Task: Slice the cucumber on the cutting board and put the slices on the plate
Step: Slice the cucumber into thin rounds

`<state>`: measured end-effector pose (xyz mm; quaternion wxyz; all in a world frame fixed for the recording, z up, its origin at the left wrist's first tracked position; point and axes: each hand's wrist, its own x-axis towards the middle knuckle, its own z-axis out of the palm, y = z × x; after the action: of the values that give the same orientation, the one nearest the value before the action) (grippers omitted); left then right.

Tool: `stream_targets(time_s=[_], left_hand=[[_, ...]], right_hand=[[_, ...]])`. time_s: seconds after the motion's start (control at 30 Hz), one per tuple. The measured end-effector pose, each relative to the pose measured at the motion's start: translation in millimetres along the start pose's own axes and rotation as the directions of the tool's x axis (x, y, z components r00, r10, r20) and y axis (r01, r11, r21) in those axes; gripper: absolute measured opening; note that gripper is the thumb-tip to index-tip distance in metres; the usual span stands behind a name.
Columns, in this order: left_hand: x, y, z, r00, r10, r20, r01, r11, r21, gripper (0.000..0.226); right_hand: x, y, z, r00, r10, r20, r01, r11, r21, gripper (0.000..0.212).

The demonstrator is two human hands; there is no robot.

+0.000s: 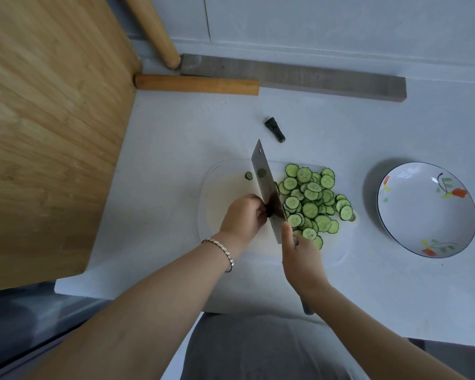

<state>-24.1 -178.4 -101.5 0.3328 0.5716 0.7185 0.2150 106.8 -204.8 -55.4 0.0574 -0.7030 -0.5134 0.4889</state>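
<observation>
Here left hand [243,216] pinches the cucumber stub [268,212], right hand [303,259] grips the cleaver [266,182], slices [310,204] heaped toward the plate [422,218].

Open counter [368,149] btwn cutting board [225,187] & plate [422,215]; slice pile [310,204] crowds board's right; 1 stub [274,129] behind.

Support: white surface [340,127].
Centre: cutting board [222,187] is lying flat.
3 o'clock: plate [422,212] is sitting.
12 o'clock: cucumber stub [274,129] is lying.
</observation>
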Motion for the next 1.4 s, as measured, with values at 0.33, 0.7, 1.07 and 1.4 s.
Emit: stream_targets(time_s=[0.33,0.7,1.07,1.4], left_hand=[[-2.1,2.8,4.4,0.999,-0.015,-0.048,0.011,0.997,-0.075,0.008],[-5.6,6.6,11.8,0.99,-0.071,-0.124,0.049,0.984,-0.169,0.008],[-7.0,8.1,11.5,0.987,-0.079,-0.136,0.061,0.989,-0.132,0.011],[-8.5,9.9,11.1,0.981,-0.109,-0.158,0.08,0.981,-0.178,0.009]], right_hand=[[12.4,1.5,4.2,0.996,0.086,0.03,-0.09,0.976,0.198,0.053],[0.0,3.9,-24.8,0.991,0.097,0.093,-0.123,0.936,0.329,0.053],[-1.8,-3.6,-18.5,0.99,0.103,0.098,-0.13,0.938,0.323,0.05],[-5.6,-3.8,-18.5,0.98,0.149,0.131,-0.186,0.921,0.344,0.049]])
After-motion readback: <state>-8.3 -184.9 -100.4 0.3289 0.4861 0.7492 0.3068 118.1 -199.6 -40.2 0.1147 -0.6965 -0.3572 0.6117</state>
